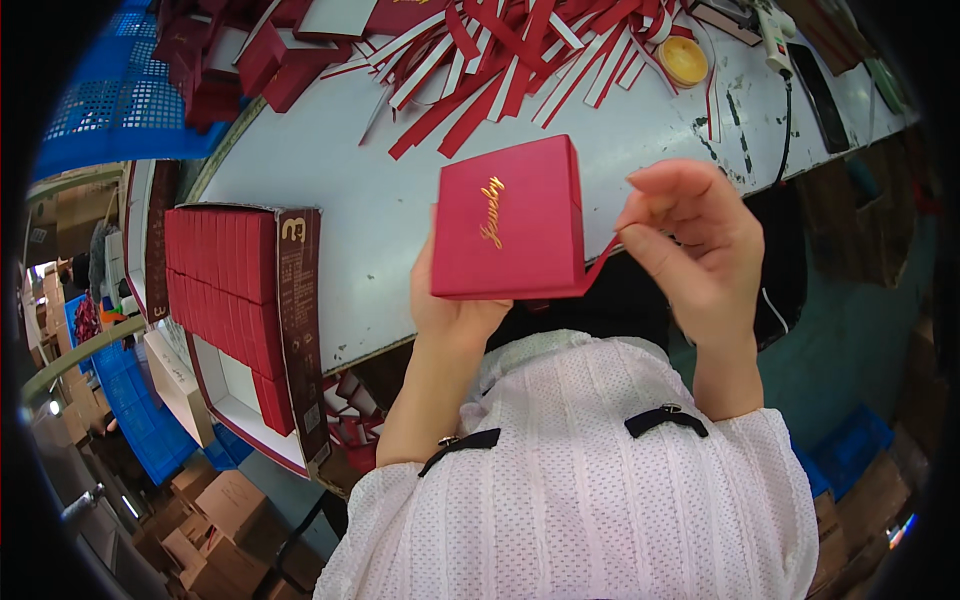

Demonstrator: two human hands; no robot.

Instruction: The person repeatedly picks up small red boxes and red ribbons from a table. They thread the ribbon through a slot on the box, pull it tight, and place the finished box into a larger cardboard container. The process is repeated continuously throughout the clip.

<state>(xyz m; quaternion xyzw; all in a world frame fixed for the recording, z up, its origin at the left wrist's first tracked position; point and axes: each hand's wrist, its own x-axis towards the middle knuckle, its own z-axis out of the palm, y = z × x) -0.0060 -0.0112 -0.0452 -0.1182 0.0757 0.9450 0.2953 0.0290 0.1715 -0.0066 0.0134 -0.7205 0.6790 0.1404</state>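
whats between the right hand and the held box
A red ribbon, running from the lower right corner of the held box to the fingertips of the right hand, in the head view.

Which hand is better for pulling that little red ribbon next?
Probably the right hand: its thumb and finger pinch the red ribbon, while the left hand is busy holding the red box.

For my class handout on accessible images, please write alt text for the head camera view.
A person's left hand holds a square red box with gold lettering while the right hand pinches a red strip running from the box's lower right corner. Red-and-white strips lie on a pale worktable beyond; to the left, a carton holds rows of red boxes.
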